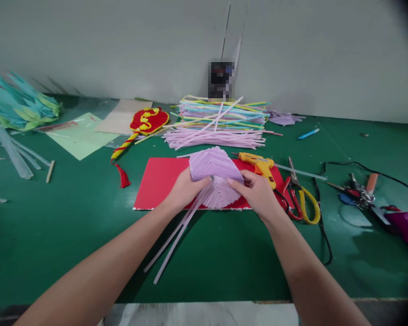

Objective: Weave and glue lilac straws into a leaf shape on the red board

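Observation:
Between my hands is a leaf-shaped lilac piece [217, 165] built of pipe cleaners laid in a chevron pattern. My left hand [187, 186] grips its left edge with the thumb on top. At the right edge my right hand [256, 188] pinches it between thumb and fingers. Two loose lilac pipe cleaners [172, 251] stick out below my left hand toward the front. Under the piece lies a red board [159, 181]. A yellow glue gun [258, 164] rests on the board's right part, beside pliers with red handles [292, 199] and scissors with yellow handles [311, 208].
Bundled pipe cleaners [221, 136] lie behind the board. A red and yellow fan with a tassel [149, 121] is at the back left, near green paper [81, 136] and clear glue sticks [12, 151]. Keys [363, 197], a purple tool [406, 228] and a black cord [324, 235] lie right.

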`<state>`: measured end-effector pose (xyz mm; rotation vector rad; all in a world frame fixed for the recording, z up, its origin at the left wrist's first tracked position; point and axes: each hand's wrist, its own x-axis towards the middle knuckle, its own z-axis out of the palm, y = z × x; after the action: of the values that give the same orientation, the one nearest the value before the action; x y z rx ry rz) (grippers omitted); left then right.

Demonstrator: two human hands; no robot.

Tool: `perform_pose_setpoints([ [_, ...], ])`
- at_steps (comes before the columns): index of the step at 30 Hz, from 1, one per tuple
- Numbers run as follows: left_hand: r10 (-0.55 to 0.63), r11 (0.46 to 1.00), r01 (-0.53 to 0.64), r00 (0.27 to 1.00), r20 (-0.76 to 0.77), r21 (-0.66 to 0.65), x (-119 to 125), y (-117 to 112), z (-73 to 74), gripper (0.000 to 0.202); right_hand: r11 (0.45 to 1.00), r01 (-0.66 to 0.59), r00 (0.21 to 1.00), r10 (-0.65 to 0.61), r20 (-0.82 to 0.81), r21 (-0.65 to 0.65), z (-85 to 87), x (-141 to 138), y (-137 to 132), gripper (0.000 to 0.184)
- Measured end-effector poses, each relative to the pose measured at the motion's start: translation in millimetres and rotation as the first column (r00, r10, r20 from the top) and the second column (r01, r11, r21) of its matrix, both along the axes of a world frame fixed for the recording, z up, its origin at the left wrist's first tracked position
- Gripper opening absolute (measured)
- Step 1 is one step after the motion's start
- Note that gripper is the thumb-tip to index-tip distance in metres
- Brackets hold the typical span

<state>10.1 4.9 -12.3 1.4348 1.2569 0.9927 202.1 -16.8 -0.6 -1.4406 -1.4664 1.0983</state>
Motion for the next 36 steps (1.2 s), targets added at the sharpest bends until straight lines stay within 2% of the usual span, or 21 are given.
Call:
perform_pose_setpoints([
  [6,-0.053,0.999,0.053,0.998,-0.043,-0.012,0.5,-1.4,5.0,0.047,1.0,-0.003,1.0,0.003,0.016,0.005,-0.5,0.8,0.8,0.027],
  [17,0.01,1.0,-0.01,0.996,-0.09,0.0,2.3,-1.7,3.4,0.041,1.0,-0.016,1.0,0.016,0.013,0.012,-0.2,0.4,0.5,0.026],
  [36,0.02,0.999,-0.015,0.995,-0.1,0.051,2.8,-0.8,3.2,0.033,0.999,-0.016,1.0,0.016,-0.018,0.031,-1.9,-1.3,2.1,0.026],
])
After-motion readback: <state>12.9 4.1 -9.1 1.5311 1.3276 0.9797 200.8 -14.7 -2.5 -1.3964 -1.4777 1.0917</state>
